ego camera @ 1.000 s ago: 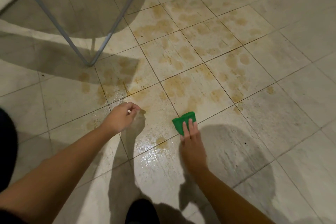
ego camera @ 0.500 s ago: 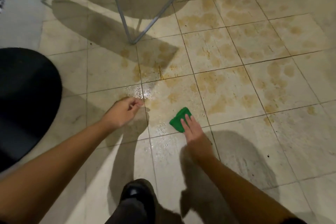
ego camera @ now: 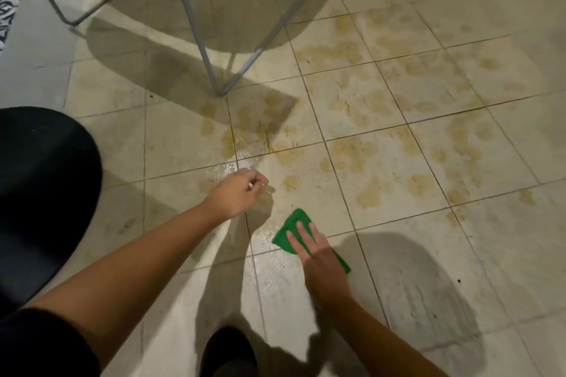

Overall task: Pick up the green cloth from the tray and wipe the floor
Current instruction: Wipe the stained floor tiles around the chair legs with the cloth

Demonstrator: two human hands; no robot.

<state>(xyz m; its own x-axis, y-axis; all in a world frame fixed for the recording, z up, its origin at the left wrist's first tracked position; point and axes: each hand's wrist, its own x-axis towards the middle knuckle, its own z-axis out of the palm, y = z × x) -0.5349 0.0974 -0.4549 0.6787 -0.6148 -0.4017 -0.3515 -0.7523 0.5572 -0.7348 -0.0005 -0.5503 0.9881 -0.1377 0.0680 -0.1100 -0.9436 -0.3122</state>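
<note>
We see right hand [ego camera: 321, 260] flat, fingers straight, pressing green cloth [ego camera: 292, 228] onto wet floor [ego camera: 398, 162]; cloth pokes out beyond fingertips. Left hand [ego camera: 237, 194] curled nearby; whether it pinches anything, we cannot tell.

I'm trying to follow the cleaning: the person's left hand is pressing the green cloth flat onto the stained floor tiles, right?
Not quite. It is the right hand that is pressing the green cloth flat onto the stained floor tiles, as the head view shows. The left hand, fingers curled, is apart from the cloth.
</note>
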